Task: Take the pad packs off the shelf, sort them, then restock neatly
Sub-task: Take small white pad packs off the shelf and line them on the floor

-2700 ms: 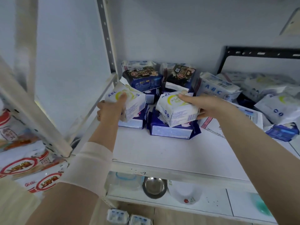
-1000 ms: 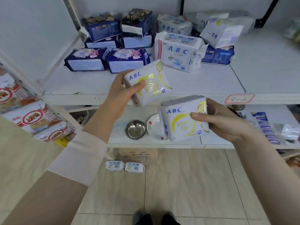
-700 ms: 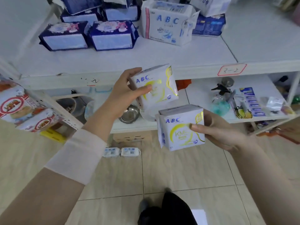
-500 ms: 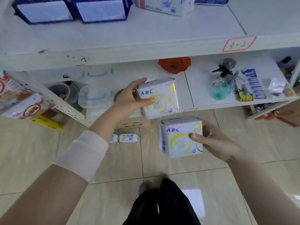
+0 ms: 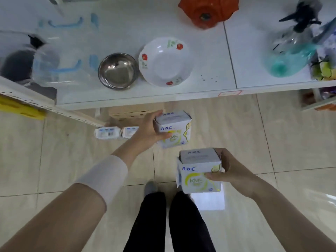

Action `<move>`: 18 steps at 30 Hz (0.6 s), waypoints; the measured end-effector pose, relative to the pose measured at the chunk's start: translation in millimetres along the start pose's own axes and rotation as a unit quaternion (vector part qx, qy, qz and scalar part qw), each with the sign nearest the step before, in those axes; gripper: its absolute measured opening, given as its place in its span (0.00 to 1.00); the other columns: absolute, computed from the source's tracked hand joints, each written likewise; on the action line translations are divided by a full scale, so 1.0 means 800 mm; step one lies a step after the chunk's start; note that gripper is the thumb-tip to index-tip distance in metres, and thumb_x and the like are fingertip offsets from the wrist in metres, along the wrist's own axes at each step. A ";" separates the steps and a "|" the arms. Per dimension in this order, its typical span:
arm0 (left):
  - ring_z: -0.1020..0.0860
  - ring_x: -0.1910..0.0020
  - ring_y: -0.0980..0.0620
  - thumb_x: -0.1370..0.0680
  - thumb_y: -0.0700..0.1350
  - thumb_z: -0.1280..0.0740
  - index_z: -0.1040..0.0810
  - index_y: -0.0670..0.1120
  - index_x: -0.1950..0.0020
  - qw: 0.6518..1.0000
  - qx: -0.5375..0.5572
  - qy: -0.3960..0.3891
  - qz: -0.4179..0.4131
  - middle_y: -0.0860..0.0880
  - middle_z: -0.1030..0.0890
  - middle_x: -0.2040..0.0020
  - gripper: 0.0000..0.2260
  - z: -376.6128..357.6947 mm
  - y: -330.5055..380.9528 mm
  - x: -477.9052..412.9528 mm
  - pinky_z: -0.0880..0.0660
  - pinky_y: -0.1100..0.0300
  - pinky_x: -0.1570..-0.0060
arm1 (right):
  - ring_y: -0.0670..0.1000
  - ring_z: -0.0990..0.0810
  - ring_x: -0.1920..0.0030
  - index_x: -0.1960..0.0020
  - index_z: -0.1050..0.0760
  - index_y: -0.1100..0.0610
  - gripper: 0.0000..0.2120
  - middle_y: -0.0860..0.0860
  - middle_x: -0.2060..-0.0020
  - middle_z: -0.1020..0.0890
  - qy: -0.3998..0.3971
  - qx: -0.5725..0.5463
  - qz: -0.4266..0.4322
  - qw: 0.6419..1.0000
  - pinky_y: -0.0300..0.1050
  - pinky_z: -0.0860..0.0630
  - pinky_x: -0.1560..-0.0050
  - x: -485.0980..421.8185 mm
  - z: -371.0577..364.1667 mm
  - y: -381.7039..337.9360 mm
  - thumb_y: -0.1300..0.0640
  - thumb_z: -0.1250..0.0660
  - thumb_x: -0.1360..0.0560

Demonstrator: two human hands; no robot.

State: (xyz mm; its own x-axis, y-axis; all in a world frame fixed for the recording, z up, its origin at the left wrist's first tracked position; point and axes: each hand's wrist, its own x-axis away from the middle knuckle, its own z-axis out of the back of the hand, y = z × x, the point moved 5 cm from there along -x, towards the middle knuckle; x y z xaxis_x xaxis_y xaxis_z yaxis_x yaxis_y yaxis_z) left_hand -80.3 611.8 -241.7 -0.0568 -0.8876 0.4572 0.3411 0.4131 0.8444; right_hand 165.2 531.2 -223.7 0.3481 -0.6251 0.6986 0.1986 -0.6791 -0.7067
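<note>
My left hand grips a white and yellow ABC pad pack by its left side, low over the tiled floor just in front of the lower shelf. My right hand grips a second white and yellow ABC pad pack by its right side, nearer to me and above my legs. Two small white pad packs lie side by side on the floor by the shelf's foot. The upper shelf with the other packs is out of view.
The lower white shelf carries a steel bowl, a flowered white bowl, an orange plastic item, a teal spray bottle and clear blue-handled containers. A cardboard box sits beneath it. Beige floor tiles spread around my legs.
Both hands have carried their packs down from shelf height toward the floor. My view has tilted downward, so the upper shelf has left the frame.
</note>
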 end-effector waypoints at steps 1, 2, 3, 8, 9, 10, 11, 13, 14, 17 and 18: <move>0.30 0.38 0.53 0.34 0.37 0.24 0.36 0.43 0.30 1.000 -0.013 -0.003 -0.008 0.47 0.33 0.35 0.36 -0.008 -0.032 -0.026 0.31 0.54 0.35 | 0.40 0.23 0.46 0.42 0.31 0.53 0.38 0.49 0.45 0.23 0.004 0.004 -0.001 1.000 0.35 0.24 0.55 -0.030 0.003 0.023 0.52 0.22 0.49; 0.30 0.37 0.52 0.34 0.38 0.24 0.35 0.43 0.30 0.999 -0.027 -0.008 -0.018 0.45 0.33 0.34 0.35 -0.018 -0.067 -0.053 0.32 0.54 0.34 | 0.40 0.23 0.46 0.42 0.31 0.52 0.38 0.49 0.45 0.23 0.010 0.008 -0.002 1.000 0.36 0.24 0.56 -0.063 0.006 0.048 0.52 0.22 0.50; 0.30 0.37 0.52 0.34 0.38 0.23 0.35 0.42 0.31 0.999 -0.043 -0.014 -0.027 0.44 0.33 0.34 0.35 -0.029 -0.102 -0.079 0.32 0.54 0.34 | 0.40 0.24 0.46 0.43 0.31 0.52 0.37 0.48 0.45 0.24 0.015 0.013 -0.003 1.000 0.36 0.24 0.56 -0.097 0.010 0.075 0.52 0.22 0.50; 0.31 0.37 0.51 0.33 0.40 0.24 0.36 0.42 0.30 0.993 -0.104 -0.037 -0.047 0.44 0.33 0.34 0.35 -0.081 -0.281 -0.196 0.35 0.61 0.36 | 0.43 0.26 0.42 0.44 0.32 0.51 0.35 0.49 0.44 0.25 0.038 0.037 0.012 0.999 0.33 0.25 0.57 -0.268 0.021 0.212 0.58 0.21 0.47; 0.31 0.36 0.50 0.33 0.40 0.24 0.36 0.41 0.30 0.991 -0.113 -0.038 -0.053 0.44 0.33 0.34 0.35 -0.089 -0.311 -0.216 0.35 0.62 0.36 | 0.43 0.27 0.41 0.44 0.32 0.51 0.33 0.49 0.44 0.25 0.040 0.042 0.016 0.998 0.34 0.24 0.56 -0.299 0.023 0.238 0.59 0.22 0.45; 0.32 0.35 0.50 0.33 0.40 0.24 0.36 0.42 0.30 0.990 -0.123 -0.039 -0.058 0.44 0.33 0.34 0.35 -0.097 -0.339 -0.235 0.36 0.62 0.36 | 0.43 0.27 0.40 0.44 0.32 0.51 0.33 0.49 0.44 0.26 0.042 0.050 0.020 0.998 0.35 0.24 0.55 -0.328 0.025 0.262 0.61 0.22 0.44; 0.33 0.35 0.50 0.32 0.41 0.24 0.36 0.42 0.30 0.988 -0.135 -0.038 -0.064 0.44 0.34 0.33 0.35 -0.102 -0.365 -0.253 0.37 0.64 0.36 | 0.44 0.27 0.40 0.43 0.33 0.51 0.33 0.48 0.44 0.26 0.042 0.059 0.024 0.997 0.38 0.23 0.53 -0.355 0.027 0.284 0.62 0.21 0.42; 0.34 0.34 0.51 0.32 0.41 0.24 0.37 0.43 0.29 0.984 -0.157 -0.037 -0.071 0.44 0.35 0.33 0.35 -0.109 -0.411 -0.286 0.39 0.67 0.38 | 0.45 0.28 0.41 0.44 0.34 0.50 0.31 0.48 0.44 0.26 0.043 0.075 0.028 0.996 0.44 0.22 0.47 -0.404 0.031 0.322 0.66 0.22 0.38; 0.35 0.33 0.51 0.32 0.42 0.24 0.37 0.44 0.29 0.983 -0.165 -0.039 -0.076 0.44 0.35 0.32 0.36 -0.112 -0.429 -0.302 0.39 0.67 0.38 | 0.45 0.28 0.41 0.44 0.34 0.50 0.30 0.48 0.45 0.27 0.044 0.081 0.032 0.995 0.47 0.23 0.46 -0.427 0.034 0.337 0.67 0.23 0.38; 0.35 0.32 0.52 0.33 0.44 0.24 0.38 0.45 0.28 0.977 -0.189 -0.050 -0.089 0.46 0.35 0.31 0.37 -0.121 -0.474 -0.343 0.39 0.66 0.38 | 0.40 0.28 0.45 0.44 0.35 0.49 0.31 0.48 0.46 0.27 0.042 0.106 0.049 0.992 0.47 0.24 0.46 -0.483 0.040 0.367 0.66 0.22 0.38; 0.36 0.32 0.52 0.33 0.44 0.24 0.39 0.45 0.28 0.975 -0.196 -0.049 -0.093 0.47 0.36 0.30 0.38 -0.122 -0.486 -0.355 0.39 0.65 0.37 | 0.37 0.28 0.47 0.44 0.35 0.49 0.32 0.47 0.46 0.28 0.041 0.117 0.056 0.991 0.46 0.25 0.47 -0.498 0.041 0.374 0.66 0.22 0.39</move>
State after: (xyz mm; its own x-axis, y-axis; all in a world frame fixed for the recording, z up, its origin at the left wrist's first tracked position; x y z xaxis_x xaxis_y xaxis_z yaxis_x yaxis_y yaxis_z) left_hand -105.3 683.3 -726.6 -0.2342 -0.9079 0.3477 0.6481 0.1208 0.7519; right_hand 115.7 589.9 -717.3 0.3069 -0.7275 0.6136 0.3737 -0.5008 -0.7807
